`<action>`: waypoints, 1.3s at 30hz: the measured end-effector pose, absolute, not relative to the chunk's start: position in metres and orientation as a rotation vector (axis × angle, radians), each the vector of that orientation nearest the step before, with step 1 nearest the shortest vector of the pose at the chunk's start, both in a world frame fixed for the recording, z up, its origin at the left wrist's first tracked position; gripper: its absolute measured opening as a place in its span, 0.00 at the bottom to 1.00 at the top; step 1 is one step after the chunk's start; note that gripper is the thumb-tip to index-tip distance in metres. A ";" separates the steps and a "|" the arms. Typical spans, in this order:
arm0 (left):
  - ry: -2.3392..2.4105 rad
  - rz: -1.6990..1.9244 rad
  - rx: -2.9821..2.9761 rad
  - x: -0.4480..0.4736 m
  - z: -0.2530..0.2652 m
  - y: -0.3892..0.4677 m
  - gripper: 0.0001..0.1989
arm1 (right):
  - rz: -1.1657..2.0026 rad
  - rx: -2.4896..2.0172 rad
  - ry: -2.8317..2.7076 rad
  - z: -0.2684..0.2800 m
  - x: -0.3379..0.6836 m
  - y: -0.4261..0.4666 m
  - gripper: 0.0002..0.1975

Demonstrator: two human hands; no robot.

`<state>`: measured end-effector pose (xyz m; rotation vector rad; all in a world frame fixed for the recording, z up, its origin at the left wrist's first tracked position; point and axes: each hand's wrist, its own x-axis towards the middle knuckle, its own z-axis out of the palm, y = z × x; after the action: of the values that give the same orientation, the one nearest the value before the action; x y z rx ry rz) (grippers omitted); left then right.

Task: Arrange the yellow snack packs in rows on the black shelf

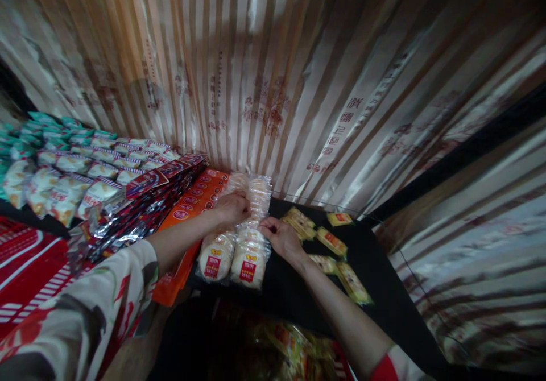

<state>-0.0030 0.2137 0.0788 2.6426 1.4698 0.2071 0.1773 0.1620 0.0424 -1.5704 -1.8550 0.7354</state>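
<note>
Two long clear packs of round white rice crackers lie side by side on the black table, each with a red and yellow label at the near end. My left hand (234, 207) rests over the left cracker pack (216, 256), fingers curled at the seam between the two packs. At the right edge of the right cracker pack (249, 259) is my right hand (280, 236), its thumb and fingertips pinched together on the wrapper. Under and beside the left pack lies an orange printed bag sheet (187, 213).
Small yellow snack packs (331, 241) are scattered to the right on the black table (384, 290). Rows of white and green snack packets (100, 170) and stacked dark red bags (140, 213) fill the left. Below sits a container of yellow packs (290, 341). A striped curtain (273, 74) hangs behind.
</note>
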 end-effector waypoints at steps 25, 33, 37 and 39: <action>1.423 0.139 2.808 -0.001 0.084 0.195 0.11 | 0.833 -1.557 -1.953 0.045 0.192 0.136 0.13; 1.392 0.266 2.736 -0.008 0.084 0.197 0.09 | 0.760 -1.606 -1.821 0.037 0.179 0.143 0.10; 1.204 0.282 2.777 -0.013 0.088 0.189 0.10 | 0.688 -1.645 -1.812 0.037 0.175 0.142 0.10; 1.134 0.194 2.821 -0.013 0.088 0.184 0.07 | 0.675 -1.641 -1.811 0.036 0.175 0.142 0.10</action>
<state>-0.0125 0.1842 0.0880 2.8213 1.1341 0.1935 0.1746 0.1421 0.0359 -1.6414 -1.8109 0.6750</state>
